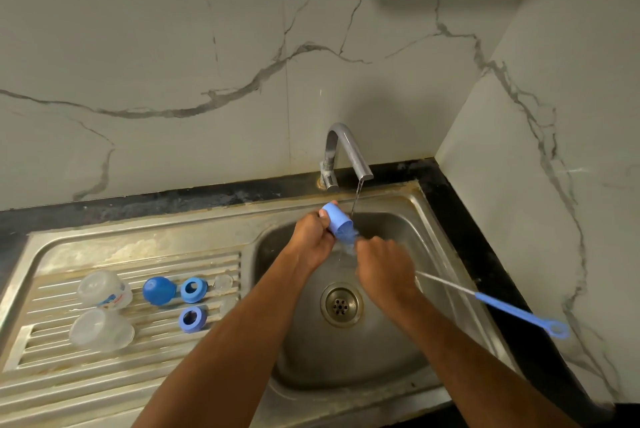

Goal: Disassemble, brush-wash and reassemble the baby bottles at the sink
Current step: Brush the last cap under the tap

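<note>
The left hand [313, 233] grips the light-blue bottle cap [337, 223] over the sink [408, 230], beneath the running tap [346, 153]. The right hand [382, 263] grips the bottle brush [485, 303], whose head enters the cap.

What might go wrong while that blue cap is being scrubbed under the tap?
The wet blue cap, held only by the left hand, may slip into the sink. The brush, which the right hand grips, has a long handle sticking out that could knock the wall. The thin stream from the tap may splash.
</note>
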Demonstrator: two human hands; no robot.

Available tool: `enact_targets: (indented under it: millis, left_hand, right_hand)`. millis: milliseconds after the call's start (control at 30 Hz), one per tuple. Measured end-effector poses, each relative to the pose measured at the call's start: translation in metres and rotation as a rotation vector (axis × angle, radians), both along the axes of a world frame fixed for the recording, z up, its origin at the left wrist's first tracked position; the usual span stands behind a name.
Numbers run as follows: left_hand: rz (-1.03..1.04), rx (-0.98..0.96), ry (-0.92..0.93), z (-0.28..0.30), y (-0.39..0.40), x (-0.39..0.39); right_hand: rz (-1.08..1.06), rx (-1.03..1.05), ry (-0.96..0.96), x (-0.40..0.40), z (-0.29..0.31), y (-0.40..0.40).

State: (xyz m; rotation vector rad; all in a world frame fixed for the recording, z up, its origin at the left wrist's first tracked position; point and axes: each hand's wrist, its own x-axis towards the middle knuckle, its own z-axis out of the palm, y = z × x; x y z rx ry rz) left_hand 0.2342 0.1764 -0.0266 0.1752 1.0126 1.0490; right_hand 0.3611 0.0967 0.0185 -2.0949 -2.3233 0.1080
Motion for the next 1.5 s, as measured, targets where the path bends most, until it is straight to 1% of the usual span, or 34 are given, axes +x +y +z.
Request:
enact_targets:
  millis: [33,67,133,167,200,233,267,300,400,467,500,533,567,600,633,667,767,800,833,867,900,933,1000,1033,1067,1100,1167,1233,1333,1367,1400,1433,1467,1500]
  left_hand:
    - [-0.006,-0.016,-0.01,-0.001,0.0,0.0]
    - [0.001,-0.03,-0.019,-0.002,-0.001,-0.002]
    - [0.019,-0.02,-0.062,-0.005,-0.004,-0.009]
    - [0.019,0.003,-0.086,-0.004,-0.006,-0.012]
    - [0.01,0.024,-0.083,-0.001,-0.007,-0.014]
    - [-0.022,0.04,-0.062,0.001,-0.006,-0.014]
    - [-0.058,0.036,-0.011,0.001,-0.005,-0.013]
    - [-0.092,0.03,0.034,0.002,-0.005,-0.013]
    - [-0.135,-0.021,0.174,-0.006,-0.004,-0.017]
    - [-0.152,-0.022,0.167,-0.007,-0.002,-0.019]
    - [-0.158,-0.011,0.148,-0.003,-0.001,-0.017]
    - [-0.161,-0.003,0.142,0.001,0.0,-0.013]
    - [-0.159,0.001,0.139,0.004,0.001,-0.009]
    - [-0.15,-0.01,0.137,0.005,0.001,-0.006]
    - [-0.135,-0.03,0.115,0.006,-0.001,-0.006]
    - [-0.121,-0.051,0.079,0.006,-0.002,-0.007]
    - [-0.102,-0.049,-0.061,0.006,-0.005,-0.015]
    - [-0.109,-0.03,-0.081,0.009,-0.005,-0.015]
    - [-0.108,-0.021,-0.092,0.013,-0.005,-0.016]
    - [-0.097,-0.025,-0.099,0.016,-0.005,-0.015]
    - [-0.079,-0.046,-0.107,0.017,-0.005,-0.015]
    - [-0.059,-0.077,-0.108,0.017,-0.006,-0.013]
    - [-0.028,-0.106,-0.098,0.013,-0.008,-0.012]
    - [-0.021,-0.1,-0.09,0.011,-0.008,-0.011]
    - [-0.02,-0.092,-0.083,0.011,-0.008,-0.01]
    - [-0.023,-0.089,-0.068,0.012,-0.007,-0.008]
    - [-0.017,-0.099,-0.061,0.011,-0.006,-0.005]
    - [0.001,-0.109,-0.094,0.009,-0.01,-0.009]
    - [-0.024,-0.041,-0.139,0.009,-0.012,-0.016]
    - [-0.034,-0.01,-0.137,0.011,-0.01,-0.017]
    - [-0.038,0.011,-0.128,0.013,-0.006,-0.017]
    - [-0.04,0.015,-0.117,0.016,-0.004,-0.016]
    - [-0.036,-0.001,-0.112,0.017,-0.003,-0.015]
    - [-0.027,-0.026,-0.11,0.015,-0.004,-0.015]
  right_hand:
    - [-0.041,-0.089,0.22,-0.002,-0.002,0.003]
    - [-0.113,-0.22,0.528,0.0,-0.005,0.01]
    - [-0.383,-0.489,1.128,0.01,-0.003,0.02]
    - [-0.501,-0.598,1.335,0.016,-0.001,0.022]
    - [-0.565,-0.656,1.463,0.019,0.0,0.022]
    - [-0.572,-0.653,1.483,0.021,-0.001,0.02]
    - [-0.533,-0.59,1.422,0.021,-0.006,0.02]
    - [-0.46,-0.473,1.266,0.02,-0.008,0.019]
    - [-0.134,-0.141,0.553,0.017,-0.009,0.014]
    - [-0.045,0.018,0.09,0.017,-0.003,0.004]
    - [0.01,0.073,-0.051,0.017,-0.003,0.001]
    - [0.061,0.09,-0.107,0.014,-0.004,-0.003]
    - [0.074,0.059,-0.075,0.011,-0.007,-0.004]
    - [0.045,-0.001,0.064,0.008,-0.01,-0.004]
    - [-0.025,-0.1,0.282,0.006,-0.013,-0.001]
    - [-0.124,-0.214,0.59,0.007,-0.017,0.005]
    - [-0.636,-0.611,1.51,0.017,-0.01,0.015]
    - [-0.741,-0.704,1.73,0.018,-0.005,0.013]
    - [-0.781,-0.754,1.81,0.016,-0.002,0.01]
    - [-0.761,-0.761,1.791,0.014,-0.005,0.008]
    - [-0.674,-0.694,1.609,0.009,-0.007,0.006]
    - [-0.513,-0.571,1.276,0.006,-0.008,0.004]
    - [-0.173,-0.28,0.429,0.007,-0.003,0.001]
    - [-0.085,-0.17,0.124,0.008,0.001,-0.001]
    - [-0.037,-0.08,-0.024,0.007,0.006,-0.002]
    - [0.0,-0.025,-0.046,0.004,0.004,-0.003]
    - [-0.016,-0.112,0.109,-0.003,0.002,-0.005]
    - [-0.147,-0.304,0.579,-0.001,-0.002,0.006]
    - [-0.638,-0.709,1.472,0.015,0.004,0.019]
    - [-0.744,-0.777,1.702,0.017,0.005,0.018]
    - [-0.782,-0.799,1.79,0.015,0.004,0.015]
    - [-0.761,-0.771,1.759,0.012,-0.002,0.014]
    - [-0.659,-0.672,1.549,0.007,-0.005,0.011]
    - [-0.486,-0.517,1.186,0.004,-0.007,0.009]
